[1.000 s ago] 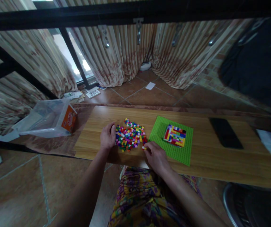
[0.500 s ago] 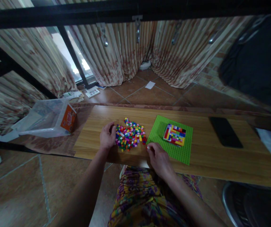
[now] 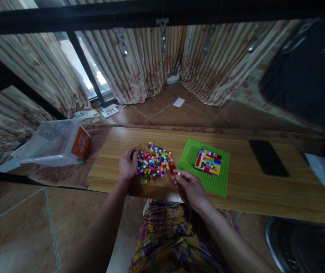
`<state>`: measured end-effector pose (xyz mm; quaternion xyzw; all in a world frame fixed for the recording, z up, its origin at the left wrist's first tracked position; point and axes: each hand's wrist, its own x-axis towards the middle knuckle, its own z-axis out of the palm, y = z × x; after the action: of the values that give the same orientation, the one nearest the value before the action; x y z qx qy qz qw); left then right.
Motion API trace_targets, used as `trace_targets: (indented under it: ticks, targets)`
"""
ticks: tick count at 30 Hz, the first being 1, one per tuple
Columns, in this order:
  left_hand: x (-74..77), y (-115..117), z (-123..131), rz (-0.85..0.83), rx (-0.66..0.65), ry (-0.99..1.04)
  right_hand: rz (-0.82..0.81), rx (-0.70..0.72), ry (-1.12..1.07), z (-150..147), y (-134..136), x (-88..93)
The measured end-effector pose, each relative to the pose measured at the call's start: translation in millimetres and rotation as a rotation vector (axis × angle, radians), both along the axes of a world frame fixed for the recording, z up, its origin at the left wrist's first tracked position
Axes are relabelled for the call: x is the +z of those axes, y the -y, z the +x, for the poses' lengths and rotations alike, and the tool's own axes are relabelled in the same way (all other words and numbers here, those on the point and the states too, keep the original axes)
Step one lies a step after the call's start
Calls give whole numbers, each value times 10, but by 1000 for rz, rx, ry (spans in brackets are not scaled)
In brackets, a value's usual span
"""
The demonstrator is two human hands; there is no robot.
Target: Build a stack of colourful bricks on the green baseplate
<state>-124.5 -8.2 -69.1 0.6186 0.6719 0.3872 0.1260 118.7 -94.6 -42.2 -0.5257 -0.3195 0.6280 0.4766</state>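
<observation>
A heap of small coloured bricks (image 3: 155, 164) lies on a wooden board (image 3: 247, 185) across my lap. My left hand (image 3: 127, 165) rests curled at the heap's left edge, its fingers touching the bricks. My right hand (image 3: 189, 186) is pinched on a small white brick (image 3: 178, 173) just right of the heap, at the near left corner of a green baseplate (image 3: 221, 181). On the baseplate sits a flat block of joined bricks (image 3: 208, 162) in many colours.
A black phone (image 3: 268, 163) lies on the board to the right. A clear plastic tub with an orange label (image 3: 57, 142) stands on the floor at the left. Curtains and a black metal frame (image 3: 162, 15) are ahead; a metal bowl (image 3: 293, 246) sits low right.
My right hand lifted a small white brick from the heap's right edge and turned it upward at the baseplate's corner. My left hand stayed put.
</observation>
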Motion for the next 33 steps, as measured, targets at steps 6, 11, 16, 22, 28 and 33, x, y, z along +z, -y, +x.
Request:
trace_targets:
  ticks: [6,11,16,22,28,33]
  targets:
    - [-15,-8,-14,6,-8,5,17,13,40,-16,14,30]
    - [-32,-14,-21,-2,-7,3,161,74,185,0,31,60]
    - [-24,-5,-12,1,-5,15,224,92,321,24,26,69]
    - [0,-7,-1,-28,1,-8,239,17,414,-17,-9,17]
    - [-6,-4,-2,-19,4,2,269,-18,538,-32,-68,-63]
    - [-8,3,-1,-19,9,16,316,37,681,-25,-179,-88]
